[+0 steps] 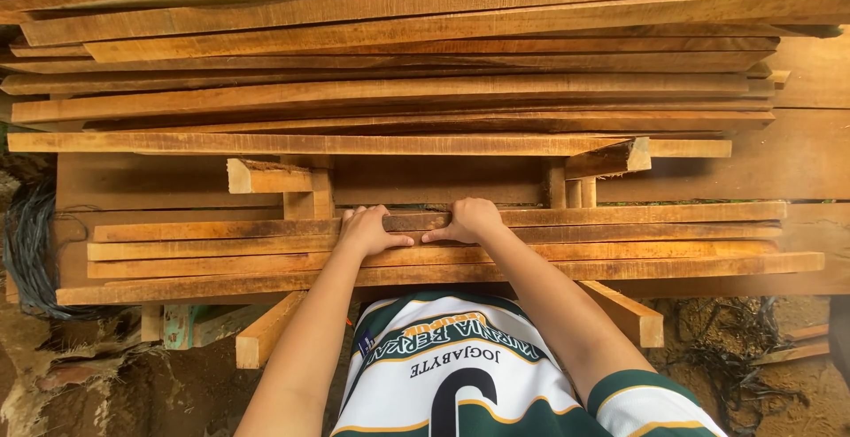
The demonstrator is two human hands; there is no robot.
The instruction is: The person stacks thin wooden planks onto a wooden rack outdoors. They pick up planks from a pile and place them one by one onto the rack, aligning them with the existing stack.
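We had our left hand (367,232) and right hand (467,222) curled over the top plank (620,216), just below the big stack (398,92); best kept level, grip even.

long rough-sawn brown plank (620,216), lying flat and level, topmost of a low stack of similar planks (221,264), running left to right, near edge of the pile

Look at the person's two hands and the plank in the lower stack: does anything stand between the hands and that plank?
Nothing visible does. The left hand and the right hand already rest directly on the top plank of the lower stack, fingers curled over its far edge. The upper stack of planks lies beyond it, apart.
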